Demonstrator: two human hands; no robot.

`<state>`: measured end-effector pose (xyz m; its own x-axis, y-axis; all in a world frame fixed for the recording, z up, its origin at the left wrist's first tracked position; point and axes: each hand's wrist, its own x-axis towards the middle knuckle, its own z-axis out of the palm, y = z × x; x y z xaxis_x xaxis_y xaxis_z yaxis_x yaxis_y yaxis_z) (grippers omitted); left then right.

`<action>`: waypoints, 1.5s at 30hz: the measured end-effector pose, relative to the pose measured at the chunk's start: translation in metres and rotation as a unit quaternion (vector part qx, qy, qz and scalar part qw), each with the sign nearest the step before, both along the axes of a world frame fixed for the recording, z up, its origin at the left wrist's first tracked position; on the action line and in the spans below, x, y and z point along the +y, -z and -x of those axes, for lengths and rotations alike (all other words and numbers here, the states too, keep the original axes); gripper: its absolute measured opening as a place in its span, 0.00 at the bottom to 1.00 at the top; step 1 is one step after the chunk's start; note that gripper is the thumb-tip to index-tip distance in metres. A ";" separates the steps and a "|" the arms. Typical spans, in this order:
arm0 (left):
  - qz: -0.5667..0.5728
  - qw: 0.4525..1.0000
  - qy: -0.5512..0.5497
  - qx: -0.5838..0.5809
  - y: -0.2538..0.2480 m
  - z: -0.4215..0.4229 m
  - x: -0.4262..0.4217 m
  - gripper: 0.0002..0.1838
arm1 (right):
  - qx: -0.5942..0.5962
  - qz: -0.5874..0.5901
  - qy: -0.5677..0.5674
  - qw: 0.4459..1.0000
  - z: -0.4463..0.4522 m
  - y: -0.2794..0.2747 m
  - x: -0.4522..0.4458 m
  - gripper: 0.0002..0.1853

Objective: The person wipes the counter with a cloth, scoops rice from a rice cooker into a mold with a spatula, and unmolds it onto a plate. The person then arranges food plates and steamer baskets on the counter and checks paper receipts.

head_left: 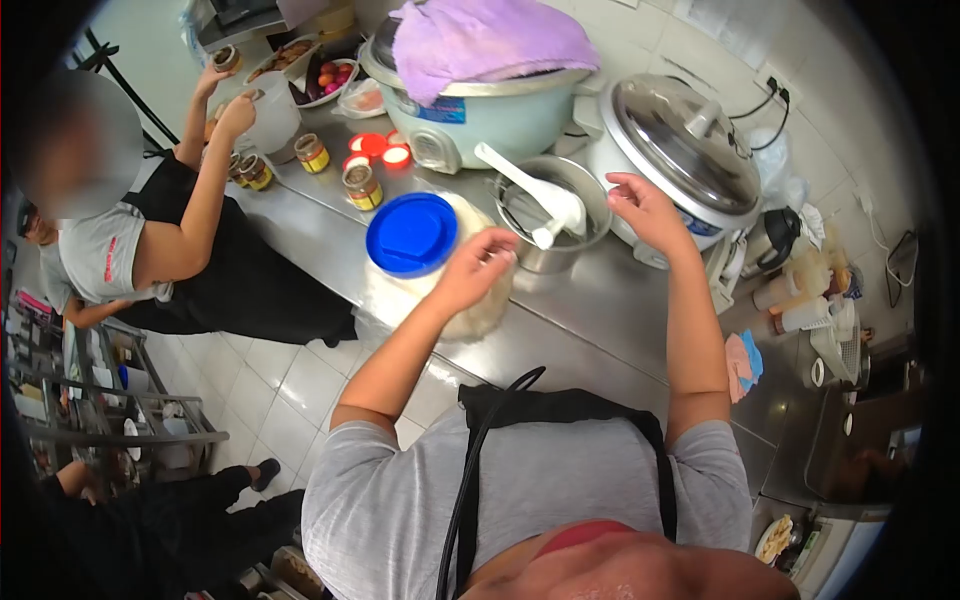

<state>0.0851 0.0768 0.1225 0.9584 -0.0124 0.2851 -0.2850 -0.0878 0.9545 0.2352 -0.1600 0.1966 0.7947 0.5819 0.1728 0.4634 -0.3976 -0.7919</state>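
Observation:
My left hand is held over the right side of a large clear tub of whitish contents, its fingers loosely bent and apart, with nothing visible in them. A blue lid sits on top of this tub. Above the right rim of a steel pot, my right hand hangs with fingers apart, holding nothing. Inside the pot rests a white plastic scoop, its handle leaning over the rim toward the back. Whether either hand touches the tub or pot, I cannot tell.
Behind stand a pale green cooker under a purple towel and a glass-lidded rice cooker. Several open jars and red lids are at left. A co-worker there holds a jar and a whitish container.

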 end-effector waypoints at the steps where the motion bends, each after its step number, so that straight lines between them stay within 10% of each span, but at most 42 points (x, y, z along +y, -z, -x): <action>1: 0.006 1.000 -0.025 -0.010 -0.003 -0.002 0.021 0.11 | -0.008 0.015 -0.005 1.000 -0.004 -0.010 0.018 0.21; 18: 0.107 0.967 -0.230 0.025 0.039 0.057 0.117 0.11 | -0.064 0.070 0.351 0.932 -0.205 -0.087 0.213 0.49; 27: 0.145 0.898 -0.414 0.023 0.047 0.082 0.143 0.07 | -0.106 0.250 0.196 0.942 -0.222 -0.074 0.214 0.40; 31: 0.127 0.925 -0.357 -0.014 0.026 0.052 0.134 0.08 | 0.010 0.003 0.100 0.995 -0.215 -0.070 0.183 0.29; 35: 0.119 0.954 -0.270 -0.056 0.000 0.020 0.116 0.08 | 0.248 -0.504 -0.115 0.819 -0.154 -0.090 0.116 0.24; 45: 0.062 0.996 -0.060 -0.036 -0.089 -0.105 0.023 0.11 | -0.104 -0.691 0.144 0.700 -0.006 -0.103 -0.146 0.47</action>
